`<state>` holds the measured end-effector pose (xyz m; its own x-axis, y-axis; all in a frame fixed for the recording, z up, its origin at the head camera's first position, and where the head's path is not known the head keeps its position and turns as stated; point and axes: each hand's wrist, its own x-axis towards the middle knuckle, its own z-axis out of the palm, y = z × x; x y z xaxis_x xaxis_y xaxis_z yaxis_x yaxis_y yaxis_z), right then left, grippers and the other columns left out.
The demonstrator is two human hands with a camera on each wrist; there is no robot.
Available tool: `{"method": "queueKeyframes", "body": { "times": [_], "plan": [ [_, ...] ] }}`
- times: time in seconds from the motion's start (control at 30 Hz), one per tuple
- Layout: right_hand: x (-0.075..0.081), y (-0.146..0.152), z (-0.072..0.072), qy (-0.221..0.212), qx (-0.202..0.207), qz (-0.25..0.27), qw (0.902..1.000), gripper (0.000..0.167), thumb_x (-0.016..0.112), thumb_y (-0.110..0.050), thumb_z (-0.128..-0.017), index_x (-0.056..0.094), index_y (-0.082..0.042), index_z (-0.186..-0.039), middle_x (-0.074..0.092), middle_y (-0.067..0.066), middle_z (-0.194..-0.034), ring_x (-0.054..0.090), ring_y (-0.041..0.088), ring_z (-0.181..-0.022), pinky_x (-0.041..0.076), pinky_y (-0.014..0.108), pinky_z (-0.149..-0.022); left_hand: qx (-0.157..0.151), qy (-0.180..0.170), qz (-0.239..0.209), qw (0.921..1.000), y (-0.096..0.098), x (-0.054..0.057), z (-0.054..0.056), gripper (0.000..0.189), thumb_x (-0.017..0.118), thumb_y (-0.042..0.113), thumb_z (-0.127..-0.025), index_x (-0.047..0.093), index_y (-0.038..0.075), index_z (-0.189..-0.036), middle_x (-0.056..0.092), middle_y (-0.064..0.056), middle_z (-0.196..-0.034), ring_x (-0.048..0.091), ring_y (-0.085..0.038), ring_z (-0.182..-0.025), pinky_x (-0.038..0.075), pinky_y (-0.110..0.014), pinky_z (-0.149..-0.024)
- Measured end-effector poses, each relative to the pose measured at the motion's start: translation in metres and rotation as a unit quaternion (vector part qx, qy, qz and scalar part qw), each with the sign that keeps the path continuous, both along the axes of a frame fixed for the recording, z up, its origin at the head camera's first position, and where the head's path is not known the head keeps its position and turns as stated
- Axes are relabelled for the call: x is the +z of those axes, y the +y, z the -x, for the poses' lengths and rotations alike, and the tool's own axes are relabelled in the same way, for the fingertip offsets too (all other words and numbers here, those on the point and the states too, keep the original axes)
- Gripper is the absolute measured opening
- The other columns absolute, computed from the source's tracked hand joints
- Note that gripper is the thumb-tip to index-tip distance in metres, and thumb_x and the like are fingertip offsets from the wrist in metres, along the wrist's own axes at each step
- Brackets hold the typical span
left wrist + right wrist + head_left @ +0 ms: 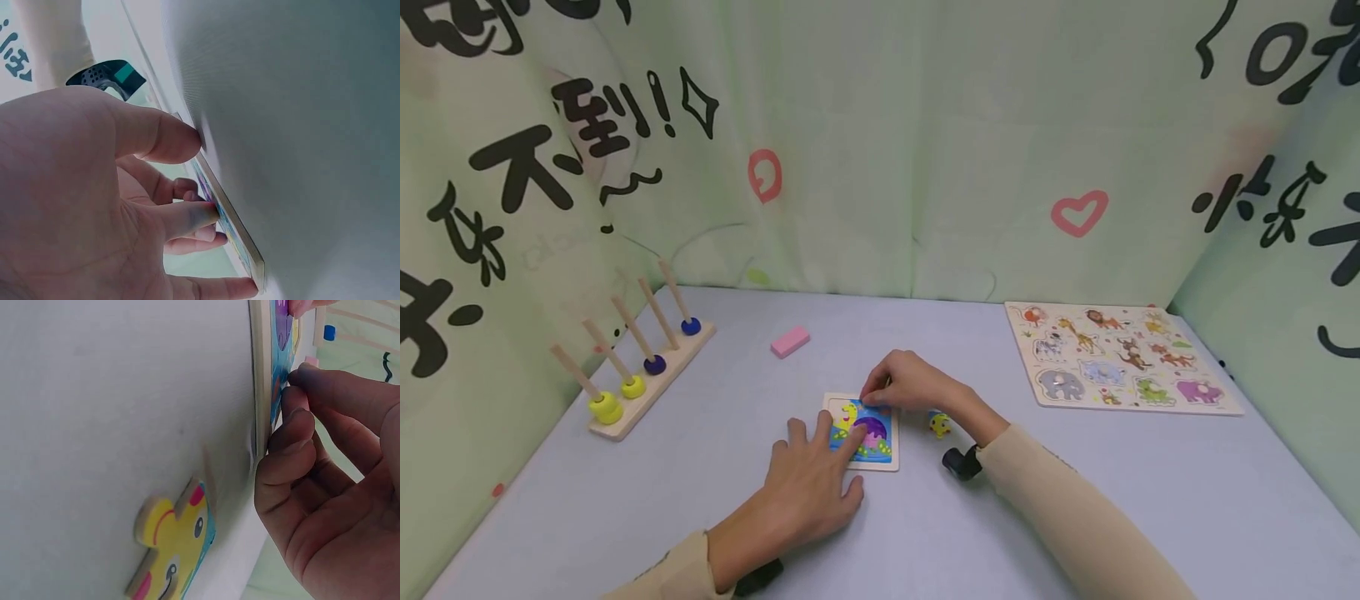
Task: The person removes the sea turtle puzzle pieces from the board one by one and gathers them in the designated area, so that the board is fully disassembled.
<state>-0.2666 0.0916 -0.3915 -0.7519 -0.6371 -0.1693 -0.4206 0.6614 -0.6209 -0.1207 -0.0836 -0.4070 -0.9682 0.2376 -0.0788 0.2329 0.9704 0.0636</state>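
Note:
A small square jigsaw puzzle (891, 457) with a pale wooden frame lies on the table, showing a purple-shelled creature on blue. My left hand (808, 483) is spread over its lower left, straight fingertips resting on picture and frame. The left wrist view shows those fingers (187, 219) along the board's edge. My right hand (917, 387) pinches a blue puzzle piece at the board's upper right corner, mostly hidden by its fingertips (299, 428). A loose yellow puzzle piece (178, 547) with painted eyes lies beside the board, below the right wrist.
At the left stands a wooden peg rack (681, 348) with yellow and dark blue beads. A pink block (790, 342) lies behind the puzzle. An animal peg board (1026, 358) occupies the back right. Printed curtains (910, 167) enclose the table's back and sides.

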Motion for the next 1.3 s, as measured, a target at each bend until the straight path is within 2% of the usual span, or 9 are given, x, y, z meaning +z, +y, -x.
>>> {"method": "queueKeyframes", "body": {
  "times": [0.33,0.53,0.77,1.03,1.3],
  "plan": [
    [0.0014,-0.0046,-0.0025,-0.008,-0.018,-0.016,0.9997,0.012,0.078,-0.015,-0.097,0.086,-0.008,-0.102,0.083,0.004,-0.097,0.062,0.009,-0.073,0.053,0.019,-0.068,-0.004,0.009,0.010,0.9999,0.0005,-0.0001,0.0000,0.066,0.065,0.054,-0.094,0.054,0.032,-0.156,0.050,-0.019,-0.141,0.051,-0.047,-0.123,0.058,-0.054,-0.086],
    [0.0028,-0.0072,-0.0039,-0.010,-0.025,-0.016,0.9995,0.011,0.078,-0.015,-0.097,0.085,-0.008,-0.101,0.082,0.004,-0.095,0.061,0.009,-0.074,0.053,0.019,-0.068,-0.006,0.014,0.013,0.9998,-0.0001,0.0007,-0.0003,0.066,0.065,0.055,-0.095,0.054,0.032,-0.155,0.050,-0.019,-0.142,0.052,-0.048,-0.123,0.058,-0.054,-0.086],
    [0.0015,-0.0085,-0.0041,-0.020,-0.036,-0.009,0.9991,0.010,0.077,-0.015,-0.098,0.084,-0.008,-0.098,0.080,0.003,-0.091,0.060,0.010,-0.072,0.053,0.020,-0.067,-0.009,0.016,0.019,0.9996,-0.0006,0.0009,-0.0001,0.064,0.064,0.054,-0.095,0.055,0.032,-0.154,0.051,-0.018,-0.138,0.053,-0.046,-0.119,0.058,-0.052,-0.081],
    [-0.0054,-0.0063,-0.0024,-0.040,-0.056,0.006,0.9976,0.011,0.073,-0.015,-0.100,0.082,-0.009,-0.099,0.077,0.002,-0.090,0.059,0.011,-0.074,0.051,0.021,-0.068,-0.008,0.010,0.021,0.9997,-0.0003,0.0008,0.0002,0.064,0.063,0.055,-0.095,0.055,0.032,-0.154,0.051,-0.018,-0.138,0.053,-0.045,-0.118,0.058,-0.051,-0.081],
    [-0.0054,-0.0051,-0.0020,-0.049,-0.054,0.015,0.9972,0.012,0.072,-0.015,-0.101,0.082,-0.008,-0.099,0.077,0.003,-0.090,0.059,0.011,-0.074,0.050,0.022,-0.069,-0.011,0.020,0.023,0.9995,-0.0007,0.0010,0.0001,0.064,0.064,0.055,-0.095,0.056,0.032,-0.154,0.052,-0.018,-0.136,0.053,-0.044,-0.116,0.057,-0.050,-0.079]
  ]
}}
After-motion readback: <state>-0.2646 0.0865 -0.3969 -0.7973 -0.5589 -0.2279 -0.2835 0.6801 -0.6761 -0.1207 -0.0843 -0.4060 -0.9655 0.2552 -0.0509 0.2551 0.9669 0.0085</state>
